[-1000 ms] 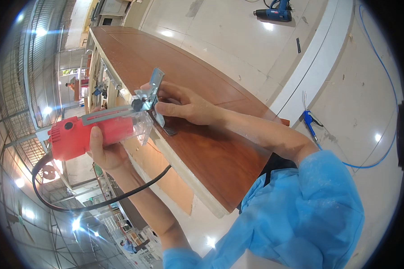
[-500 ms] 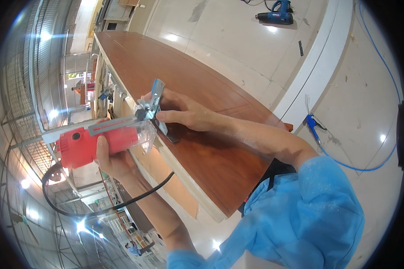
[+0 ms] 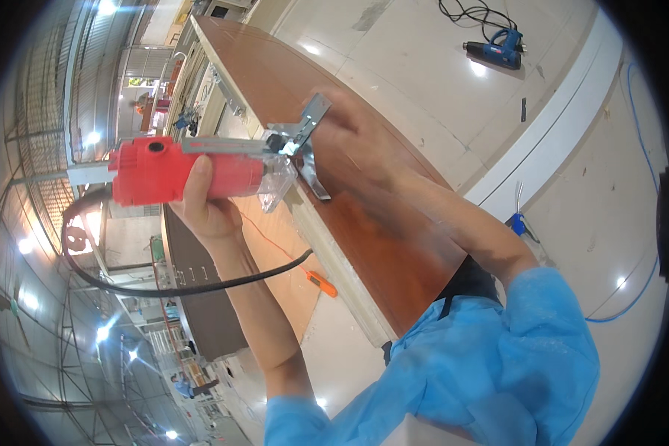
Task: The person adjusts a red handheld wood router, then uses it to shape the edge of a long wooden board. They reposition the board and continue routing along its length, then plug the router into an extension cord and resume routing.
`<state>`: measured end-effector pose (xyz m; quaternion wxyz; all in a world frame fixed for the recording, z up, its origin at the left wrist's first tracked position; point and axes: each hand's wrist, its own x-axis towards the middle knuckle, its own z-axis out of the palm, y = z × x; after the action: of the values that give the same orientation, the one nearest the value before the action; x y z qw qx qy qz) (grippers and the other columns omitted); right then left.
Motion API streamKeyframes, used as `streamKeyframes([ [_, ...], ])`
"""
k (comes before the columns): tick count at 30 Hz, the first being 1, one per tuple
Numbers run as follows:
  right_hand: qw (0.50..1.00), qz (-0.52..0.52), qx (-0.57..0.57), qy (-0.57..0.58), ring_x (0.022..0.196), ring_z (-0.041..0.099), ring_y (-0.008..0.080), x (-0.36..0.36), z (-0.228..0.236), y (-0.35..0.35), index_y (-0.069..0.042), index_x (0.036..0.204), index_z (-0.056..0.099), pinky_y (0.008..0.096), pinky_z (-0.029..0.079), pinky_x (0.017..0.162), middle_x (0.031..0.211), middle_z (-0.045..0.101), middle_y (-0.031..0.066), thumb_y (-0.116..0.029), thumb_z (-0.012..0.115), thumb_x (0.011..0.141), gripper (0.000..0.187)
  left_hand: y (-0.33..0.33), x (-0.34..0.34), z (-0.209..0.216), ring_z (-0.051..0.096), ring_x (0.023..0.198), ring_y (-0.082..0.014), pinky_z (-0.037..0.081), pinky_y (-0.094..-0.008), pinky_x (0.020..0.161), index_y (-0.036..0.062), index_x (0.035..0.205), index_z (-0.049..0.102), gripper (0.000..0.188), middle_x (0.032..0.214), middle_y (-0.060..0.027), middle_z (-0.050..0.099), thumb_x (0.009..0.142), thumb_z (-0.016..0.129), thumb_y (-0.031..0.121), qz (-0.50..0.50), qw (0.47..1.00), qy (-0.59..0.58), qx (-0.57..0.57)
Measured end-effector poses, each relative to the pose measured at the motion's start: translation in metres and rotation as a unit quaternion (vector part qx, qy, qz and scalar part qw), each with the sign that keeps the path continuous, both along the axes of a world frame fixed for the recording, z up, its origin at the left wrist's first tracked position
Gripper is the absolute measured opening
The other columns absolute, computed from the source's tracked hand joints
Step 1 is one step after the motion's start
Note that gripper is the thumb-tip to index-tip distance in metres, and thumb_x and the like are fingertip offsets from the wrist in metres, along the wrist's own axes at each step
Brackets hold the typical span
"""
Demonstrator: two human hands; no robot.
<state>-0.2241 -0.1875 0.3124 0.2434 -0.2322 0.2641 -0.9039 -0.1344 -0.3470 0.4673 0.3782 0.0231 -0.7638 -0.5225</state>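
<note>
My left hand is wrapped round the red body of a trim router, its thumb along the side. The router lies sideways at the pale edge of a brown wooden door panel. A clear plastic guard and a metal edge guide are fitted at its working end. The guide's metal plate is at the panel's top face. Just beside this plate is my right hand, smeared by motion, its fingertips partly hidden. From the router's back a black cable loops under my left forearm.
A blue heat gun with a black cord lies on the tiled floor beyond the panel. White strips run along the floor to the right, near a blue air blow gun and hose. An orange tool lies below the panel's left edge.
The router has shifted up and right in the picture as the whole view moved. My right hand has come off its thumb-and-finger hold at the guide and is now blurred beside the metal plate.
</note>
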Motion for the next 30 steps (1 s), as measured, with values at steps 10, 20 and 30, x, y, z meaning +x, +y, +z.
streamKeyframes([
  [10,0.794,-0.183,0.172,0.553,0.111,0.062,0.0254,-0.08,0.032,0.001,-0.004,0.104,0.073,0.0394,0.051,0.099,0.11,0.068,0.0099,-0.011,0.073,0.092,0.014,-0.002,-0.006,0.0,0.067,0.101,-0.0232,0.056,-0.0379,0.091,-0.0039,0.125,0.059,0.039,0.113,-0.0129,0.067,0.088,0.068,0.007,0.005,0.999,0.01,-0.033],
  [20,0.891,-0.014,0.193,0.411,0.107,0.063,0.0226,-0.078,0.033,-0.014,0.002,0.098,0.072,0.0348,0.053,0.092,0.111,0.068,0.0096,0.002,0.062,0.087,0.014,-0.004,-0.004,0.001,0.067,0.104,-0.0233,0.056,-0.0387,0.093,-0.0023,0.128,0.057,0.042,0.114,-0.0119,0.066,0.088,0.068,0.006,-0.007,1.0,0.008,-0.021],
  [30,0.858,-0.023,0.169,0.485,0.093,0.067,0.0303,-0.085,0.046,-0.02,0.003,0.093,0.073,0.0415,0.053,0.081,0.093,0.071,0.0172,0.001,0.053,0.079,0.024,0.002,-0.005,0.002,0.066,0.098,-0.0201,0.053,-0.0349,0.091,-0.0007,0.125,0.058,0.044,0.109,-0.0098,0.066,0.084,0.074,0.004,-0.004,1.0,0.005,-0.002],
])
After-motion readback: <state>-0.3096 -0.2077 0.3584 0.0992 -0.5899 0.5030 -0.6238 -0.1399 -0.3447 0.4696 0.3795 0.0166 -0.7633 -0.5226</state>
